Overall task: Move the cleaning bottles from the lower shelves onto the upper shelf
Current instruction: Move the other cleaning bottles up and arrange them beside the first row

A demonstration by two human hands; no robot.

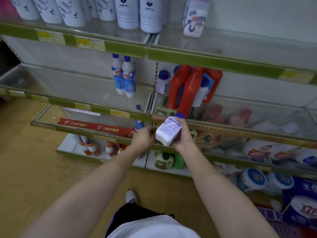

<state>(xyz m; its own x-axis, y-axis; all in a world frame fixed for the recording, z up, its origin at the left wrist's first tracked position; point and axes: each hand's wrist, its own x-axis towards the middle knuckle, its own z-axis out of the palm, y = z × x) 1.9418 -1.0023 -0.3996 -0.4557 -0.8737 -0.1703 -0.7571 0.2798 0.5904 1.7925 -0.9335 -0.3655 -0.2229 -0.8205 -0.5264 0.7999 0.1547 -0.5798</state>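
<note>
Bottle (169, 131), white w/ purple cap, sits tilted in your right hand (182, 134), grip curled round it, low by lower shelf edge (103, 128). Left hand (143, 137) grip: can't tell. Risk: one-handed lift clips upper shelf lip (205, 60).

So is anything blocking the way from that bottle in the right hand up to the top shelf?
Nothing visible does. The right hand holds the white purple-capped bottle out in front of the shelves, and the upper shelf has bare space right of the matching bottle standing there.
</note>
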